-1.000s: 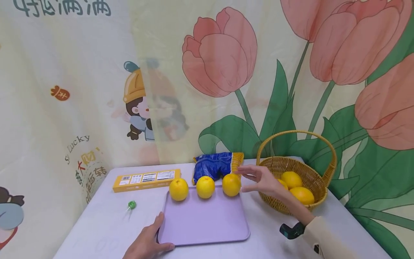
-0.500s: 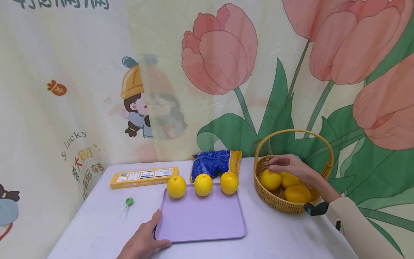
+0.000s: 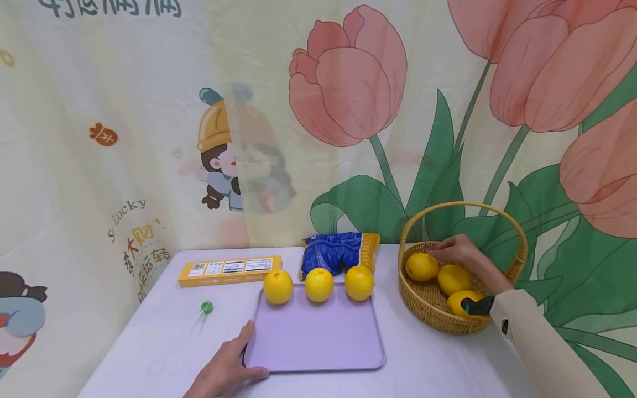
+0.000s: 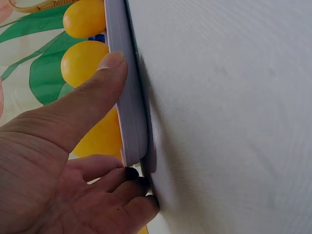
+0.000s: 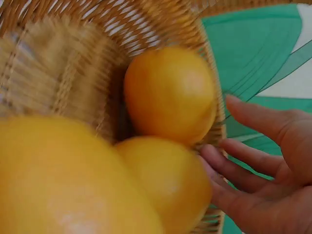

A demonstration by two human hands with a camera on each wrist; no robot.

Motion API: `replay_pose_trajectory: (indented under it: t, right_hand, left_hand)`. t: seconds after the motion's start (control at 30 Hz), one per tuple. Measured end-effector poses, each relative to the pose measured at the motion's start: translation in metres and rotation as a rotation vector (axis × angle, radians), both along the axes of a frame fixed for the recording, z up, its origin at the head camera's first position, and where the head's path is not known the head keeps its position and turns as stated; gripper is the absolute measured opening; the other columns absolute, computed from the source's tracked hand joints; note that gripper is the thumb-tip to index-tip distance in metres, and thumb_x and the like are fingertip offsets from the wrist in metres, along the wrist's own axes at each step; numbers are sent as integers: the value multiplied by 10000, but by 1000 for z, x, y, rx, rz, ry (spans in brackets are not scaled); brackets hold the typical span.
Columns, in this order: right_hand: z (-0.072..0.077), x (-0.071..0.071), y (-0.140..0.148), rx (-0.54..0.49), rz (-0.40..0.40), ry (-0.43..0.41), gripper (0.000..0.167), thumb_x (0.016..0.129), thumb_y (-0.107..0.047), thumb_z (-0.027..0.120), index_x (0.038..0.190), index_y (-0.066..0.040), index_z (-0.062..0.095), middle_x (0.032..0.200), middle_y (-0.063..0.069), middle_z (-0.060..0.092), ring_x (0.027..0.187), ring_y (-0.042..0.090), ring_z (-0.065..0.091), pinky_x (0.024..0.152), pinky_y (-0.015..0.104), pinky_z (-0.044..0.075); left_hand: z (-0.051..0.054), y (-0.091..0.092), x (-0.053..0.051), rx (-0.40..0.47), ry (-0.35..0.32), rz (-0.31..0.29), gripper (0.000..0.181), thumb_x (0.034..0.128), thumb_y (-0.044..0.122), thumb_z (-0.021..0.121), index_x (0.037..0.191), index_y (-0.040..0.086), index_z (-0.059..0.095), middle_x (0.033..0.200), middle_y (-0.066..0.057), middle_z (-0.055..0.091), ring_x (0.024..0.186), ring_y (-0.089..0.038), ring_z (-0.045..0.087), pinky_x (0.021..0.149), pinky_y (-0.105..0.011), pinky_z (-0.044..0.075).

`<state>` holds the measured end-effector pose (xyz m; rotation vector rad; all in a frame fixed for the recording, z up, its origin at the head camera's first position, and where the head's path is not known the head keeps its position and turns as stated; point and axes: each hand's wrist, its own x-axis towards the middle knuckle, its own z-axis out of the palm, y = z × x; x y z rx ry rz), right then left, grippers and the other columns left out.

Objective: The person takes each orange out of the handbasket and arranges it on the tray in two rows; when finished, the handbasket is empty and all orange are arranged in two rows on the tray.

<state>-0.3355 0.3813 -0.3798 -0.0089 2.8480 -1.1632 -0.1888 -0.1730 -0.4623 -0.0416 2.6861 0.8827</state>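
Three oranges (image 3: 319, 285) stand in a row at the far edge of a purple tray (image 3: 316, 337), on the side away from the left grip (image 3: 224, 362); the raised rim probably helps keep such round things from rolling. That grip is clamped on the tray's near corner, thumb along the front edge and fingers at the side, likely to stop it sliding on the bench (image 3: 149, 342).

Across from it, the right grip (image 3: 460, 250) reaches over the back rim of a wicker basket (image 3: 423, 314), its thumb and fingers apart. Three fruits (image 3: 454, 280) lie in the basket below and in front of that grip, penned by the wall. Its fingertips are just beside the farthest one; whether they touch it I cannot tell.

Beyond the left grip lie a lollipop (image 3: 206, 307) and, farther off, a yellow box (image 3: 230, 271) resting flat. A blue bag (image 3: 330, 250) lies behind the oranges, perhaps backing them.
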Motion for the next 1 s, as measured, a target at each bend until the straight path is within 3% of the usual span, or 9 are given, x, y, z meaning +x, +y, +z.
replay_pose_trajectory:
  t: [0.1,0.2,0.33,0.43,0.67,0.77,0.87,1.0]
  right_hand:
    - [-5,-4,2,55,-14,-41,446,962,-310,837,1130,100,785,997,163,727,917,289,605,712,309,548]
    - [-8,-9,-1,80,-20,-78,461,926,-420,861,977,35,813,887,66,671,900,264,563,691,281,485]
    - [-10,-17,-9,95,-18,-129,514,929,-500,833,702,-61,692,676,-11,490,767,209,511,643,268,387]
    - [-9,-20,-12,123,1,-168,569,938,-515,815,624,-114,561,607,-34,408,680,177,494,625,258,362]
    - [-7,-19,-19,176,87,-206,538,966,-493,792,667,-139,518,623,-35,382,654,167,480,622,256,356]
    - [-9,-15,-21,162,110,-174,516,958,-449,820,729,-104,511,675,-13,400,671,178,454,624,261,335]
    - [-10,-9,-26,154,121,-117,532,931,-440,851,934,-3,548,850,89,522,816,259,516,692,309,440]
    - [-12,-4,-33,158,110,-35,723,883,-427,902,1224,94,534,1177,297,608,1055,398,572,916,482,593]
  left_hand:
    - [1,0,0,-9,10,-3,1240,710,356,1015,1648,-63,321,1604,-362,437,1438,-535,481,1194,-695,414]
    - [2,0,1,-11,20,-8,1230,713,349,1015,1645,-68,328,1602,-357,445,1438,-525,489,1197,-688,417]
    - [4,1,-1,4,20,-9,1223,724,335,1012,1646,-72,320,1615,-351,433,1457,-521,472,1208,-678,412]
    - [3,1,-2,6,23,-15,1219,727,327,1012,1642,-82,318,1618,-351,428,1459,-519,470,1210,-677,408]
    - [-1,2,-1,10,20,1,1220,709,333,1016,1635,-81,337,1619,-356,422,1454,-534,468,1216,-695,386]
    - [-2,3,0,2,21,4,1226,691,344,1023,1628,-80,355,1622,-351,421,1462,-541,457,1220,-696,377]
    - [-3,3,0,-9,27,-1,1223,688,347,1025,1623,-81,364,1617,-347,431,1458,-535,465,1218,-692,384]
    - [0,3,-1,-14,29,-1,1214,699,347,1021,1624,-81,362,1615,-346,436,1458,-537,463,1215,-691,389]
